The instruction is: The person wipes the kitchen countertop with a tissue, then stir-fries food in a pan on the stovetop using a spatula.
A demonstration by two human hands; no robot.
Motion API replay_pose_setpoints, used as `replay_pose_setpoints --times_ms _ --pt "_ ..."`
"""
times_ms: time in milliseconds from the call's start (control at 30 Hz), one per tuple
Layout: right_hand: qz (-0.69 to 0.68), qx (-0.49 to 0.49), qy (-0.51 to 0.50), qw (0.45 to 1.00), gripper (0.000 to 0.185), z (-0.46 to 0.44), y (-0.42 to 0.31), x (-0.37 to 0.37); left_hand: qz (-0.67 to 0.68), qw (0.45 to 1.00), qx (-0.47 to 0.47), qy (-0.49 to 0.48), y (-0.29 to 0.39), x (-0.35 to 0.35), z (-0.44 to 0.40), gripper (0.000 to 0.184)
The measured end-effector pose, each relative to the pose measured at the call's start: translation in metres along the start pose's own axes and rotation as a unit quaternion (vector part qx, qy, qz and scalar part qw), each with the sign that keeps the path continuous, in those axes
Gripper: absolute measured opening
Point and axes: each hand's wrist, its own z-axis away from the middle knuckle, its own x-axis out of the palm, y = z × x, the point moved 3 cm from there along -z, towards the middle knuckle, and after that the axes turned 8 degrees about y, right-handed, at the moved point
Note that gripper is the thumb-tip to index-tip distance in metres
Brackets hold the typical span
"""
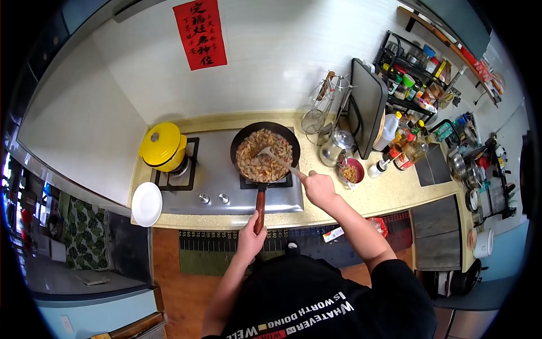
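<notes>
A dark frying pan (234, 148) full of browned, chopped food (261, 164) rests over the right burner of the steel stove. My left hand (249, 240) is closed round its reddish-brown wooden handle (260, 204). The fingers of my right hand (319, 188) grip the end of a spatula (285, 164), whose head lies in the food near the middle of the pan. A small red bowl (359, 167) with brownish bits in it stands to the right of my right hand, beside a metal pitcher (333, 151).
On the left burner sits a yellow lidded pot (162, 146), with a white plate (147, 204) at the counter's left edge. Bottles (403, 155), a white shaker (377, 169), an upright dark board (367, 107) and a utensil rack (327, 104) stand on the right.
</notes>
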Motion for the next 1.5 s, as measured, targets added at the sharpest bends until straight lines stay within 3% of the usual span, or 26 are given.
replay_pose_setpoints --times_ms 133,233,367,500,667,833,1133,1267,1367,1500 --pt "0.047 0.012 -0.032 0.998 0.044 0.023 0.009 -0.080 -0.009 1.000 0.006 -0.007 -0.009 0.002 0.000 0.065" --pt "0.082 0.004 -0.019 0.996 0.041 0.029 0.023 -0.095 -0.028 0.999 0.022 -0.008 -0.011 0.001 -0.001 0.066" --pt "0.069 -0.010 -0.062 0.996 0.037 0.008 0.045 -0.032 -0.007 1.000 0.004 0.005 -0.005 0.002 0.000 0.063" --pt "-0.002 -0.035 0.042 0.999 0.028 0.003 0.036 -0.027 -0.014 1.000 0.005 -0.005 -0.001 0.000 0.000 0.063" --pt "-0.059 0.061 0.064 0.994 0.021 0.002 0.033 -0.042 -0.016 0.999 0.036 0.021 -0.005 0.002 0.001 0.063" --pt "-0.085 0.106 -0.001 0.991 0.034 -0.013 0.008 0.016 -0.010 1.000 0.020 0.007 0.000 0.000 0.001 0.063" --pt "-0.065 0.110 0.024 0.991 0.044 -0.024 -0.012 0.001 -0.011 0.999 0.034 0.021 -0.005 0.002 0.001 0.063" --pt "-0.069 0.085 0.042 0.993 0.037 -0.029 -0.017 0.044 -0.012 0.997 0.064 0.032 -0.009 0.003 0.000 0.062" --pt "-0.072 0.086 0.010 0.994 0.037 -0.021 -0.013 0.020 -0.008 0.999 0.043 0.026 -0.009 0.003 0.001 0.062" --pt "-0.087 0.002 0.064 0.994 0.035 -0.033 0.003 0.027 -0.011 0.998 0.053 0.030 -0.010 0.005 0.001 0.062"
